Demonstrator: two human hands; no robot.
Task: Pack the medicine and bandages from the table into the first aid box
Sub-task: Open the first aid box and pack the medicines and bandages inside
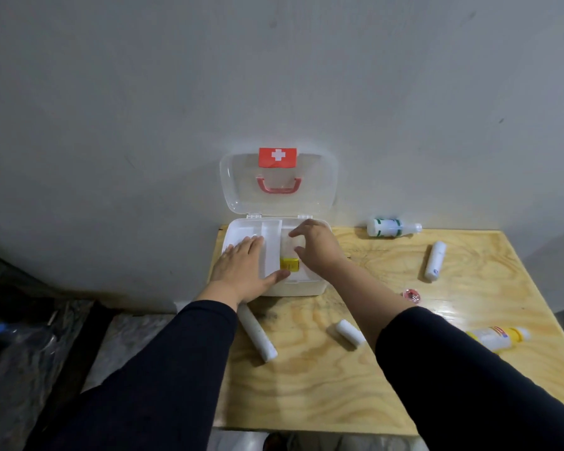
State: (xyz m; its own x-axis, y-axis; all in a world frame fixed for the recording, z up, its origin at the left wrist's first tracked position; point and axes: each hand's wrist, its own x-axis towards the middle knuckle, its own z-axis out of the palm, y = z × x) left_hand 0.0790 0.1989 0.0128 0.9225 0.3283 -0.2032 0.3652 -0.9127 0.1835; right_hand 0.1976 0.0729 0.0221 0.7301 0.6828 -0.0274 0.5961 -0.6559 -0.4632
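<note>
Plywood table (339, 385), left hand (241, 271) flat on box (306, 288) — right hand (316, 245) arched, fingers spread.

A plain grey wall (274, 76) fills the upper view, marked with a few faint scuffs. A pale plywood counter (323, 385) stands against it, glossy with reflected light at right. Left of it, dark clutter (20, 346) lies on the floor.
</note>
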